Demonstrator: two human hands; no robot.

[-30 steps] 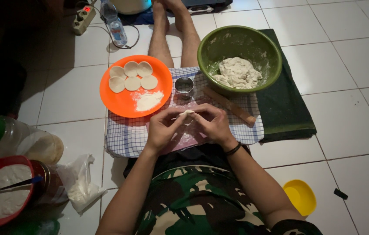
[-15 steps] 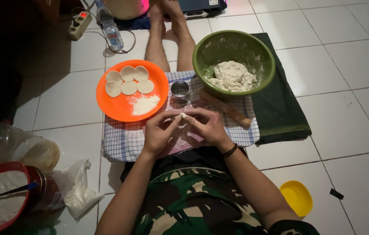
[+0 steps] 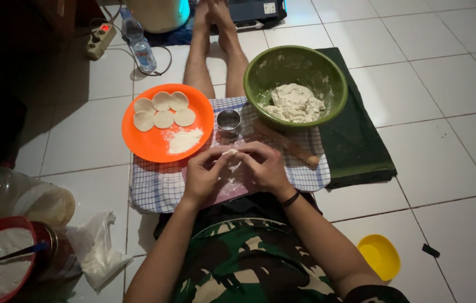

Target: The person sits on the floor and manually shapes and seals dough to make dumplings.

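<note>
Left hand (image 3: 203,175) and right hand (image 3: 266,168) — fingertips pinching one small dough piece (image 3: 230,152) between them, equally near, above the checked cloth's (image 3: 159,185) near edge. Beyond: metal ring cutter (image 3: 228,119); orange plate (image 3: 151,143) at left corner; green bowl (image 3: 297,67) and rolling pin (image 3: 285,145) at right.

- Beside my left knee: an orange plate (image 3: 148,143) bearing dough rounds (image 3: 163,110).
- Ahead: a green bowl (image 3: 328,73).
- At my right: a yellow lid (image 3: 380,256).
- A water bottle (image 3: 138,42).

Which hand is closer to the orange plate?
Left. The left hand is just below the orange plate rim; the right hand is farther right, below the green bowl.
</note>
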